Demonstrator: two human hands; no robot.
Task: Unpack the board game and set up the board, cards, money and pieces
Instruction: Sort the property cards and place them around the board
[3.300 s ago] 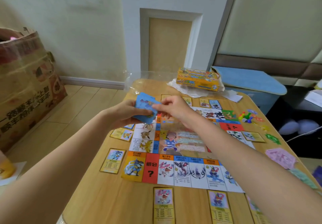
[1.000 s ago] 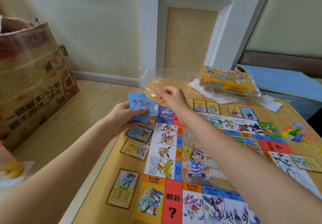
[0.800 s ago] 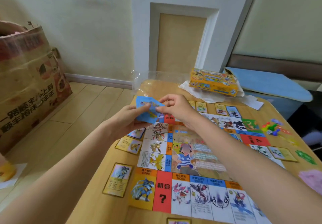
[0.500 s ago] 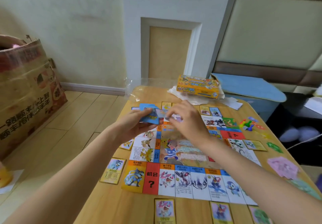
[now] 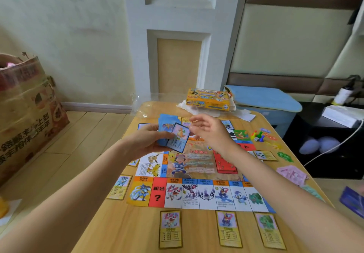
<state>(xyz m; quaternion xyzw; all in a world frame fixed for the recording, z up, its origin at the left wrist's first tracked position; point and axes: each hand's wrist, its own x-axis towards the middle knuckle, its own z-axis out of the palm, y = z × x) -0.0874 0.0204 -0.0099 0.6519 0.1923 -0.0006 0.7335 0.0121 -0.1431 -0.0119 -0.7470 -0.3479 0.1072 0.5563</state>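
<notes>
Head view: wooden counter [image 5: 118, 231] seen from above, both forearms reaching over it.
Left hand [image 5: 145, 142]: grip curled round a stack of blue cards [image 5: 167, 126], thumb across the front card [image 5: 178, 137], which sits tilted and fanned off the stack toward the right.
Right hand [image 5: 208, 130]: fingers loosely spread, holding nothing; fingertips just beside the front card's upper right corner, contact cannot be told.
Board [image 5: 197, 174]: flat on the counter under both hands.
Yellow cards: one at the board's left edge [image 5: 119, 186], three along its near edge [image 5: 170, 229].
Game box [image 5: 209, 99]: at the far edge of the counter, lying on white paper.
Pieces [image 5: 258, 135]: small coloured cluster near the board's far right corner.
Money [image 5: 291, 174]: pink notes on the right side of the counter.
</notes>
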